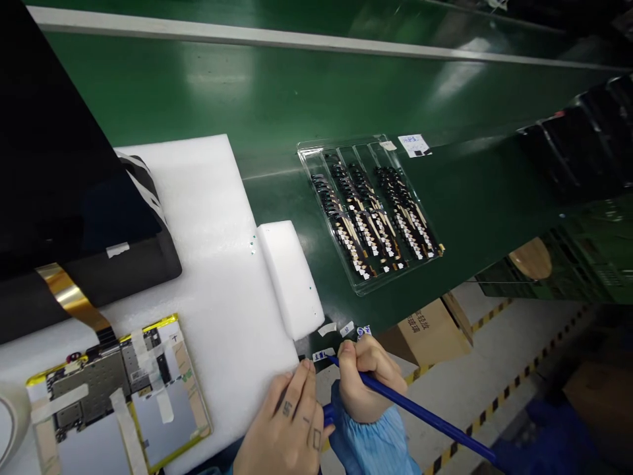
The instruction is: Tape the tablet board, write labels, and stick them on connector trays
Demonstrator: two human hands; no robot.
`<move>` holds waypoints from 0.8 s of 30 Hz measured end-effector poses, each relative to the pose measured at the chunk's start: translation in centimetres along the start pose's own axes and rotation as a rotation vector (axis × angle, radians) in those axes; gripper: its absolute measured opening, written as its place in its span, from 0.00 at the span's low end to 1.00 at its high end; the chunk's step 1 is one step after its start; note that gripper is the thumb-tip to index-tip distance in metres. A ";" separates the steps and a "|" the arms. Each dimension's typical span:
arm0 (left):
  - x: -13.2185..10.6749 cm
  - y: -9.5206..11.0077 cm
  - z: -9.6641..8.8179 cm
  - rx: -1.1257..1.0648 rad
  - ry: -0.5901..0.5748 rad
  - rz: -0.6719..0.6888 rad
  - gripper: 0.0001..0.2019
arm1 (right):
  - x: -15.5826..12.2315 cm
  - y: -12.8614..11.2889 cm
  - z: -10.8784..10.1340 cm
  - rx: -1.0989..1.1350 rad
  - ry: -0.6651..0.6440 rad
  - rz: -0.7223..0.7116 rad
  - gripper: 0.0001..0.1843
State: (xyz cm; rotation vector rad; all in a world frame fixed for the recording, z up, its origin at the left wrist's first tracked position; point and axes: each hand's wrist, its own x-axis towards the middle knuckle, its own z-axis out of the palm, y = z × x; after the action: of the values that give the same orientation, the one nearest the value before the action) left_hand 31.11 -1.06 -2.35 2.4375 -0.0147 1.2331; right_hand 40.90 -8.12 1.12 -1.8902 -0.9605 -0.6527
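My right hand (370, 379) is closed around a long blue pen (420, 412). Its tip touches a small white label (323, 355) with handwritten blue characters, at the green bench's near edge. Beside that label lies my left hand (289, 425), fingers stretched out and close together, fingertips near the label. A bit of blue shows by its thumb; I cannot make out what it is. Just beyond my hands are more white paper pieces, among them a blank strip (327, 329) and a marked label (347, 328).
A white foam block (291, 280) lies against a larger foam sheet (217, 264). On the sheet are an opened tablet (163, 409) and a dark screen (74, 178). Further right sits a clear tray (363, 288) of small flex parts. A cardboard box (430, 336) stands below the bench.
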 end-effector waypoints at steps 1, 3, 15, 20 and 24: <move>0.0 0.0 0.0 0.000 -0.002 -0.002 0.20 | 0.0 0.0 0.0 -0.001 0.010 0.002 0.22; 0.1 0.0 -0.1 -0.001 -0.007 -0.001 0.21 | 0.0 -0.1 0.0 -0.006 0.021 0.007 0.22; 0.1 -0.1 0.1 -0.018 0.011 0.004 0.19 | 0.2 0.0 0.2 -0.014 0.018 0.000 0.22; 0.2 0.0 -0.1 -0.004 0.011 -0.008 0.20 | 0.3 -0.1 0.1 0.000 -0.004 0.001 0.22; 0.1 0.0 0.0 0.001 0.013 0.001 0.20 | 0.2 -0.1 0.1 0.000 0.008 0.002 0.22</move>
State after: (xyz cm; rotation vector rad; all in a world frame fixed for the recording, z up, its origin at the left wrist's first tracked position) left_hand 31.14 -1.01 -2.29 2.4306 -0.0118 1.2496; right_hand 40.97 -7.92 1.30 -1.8873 -0.9534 -0.6586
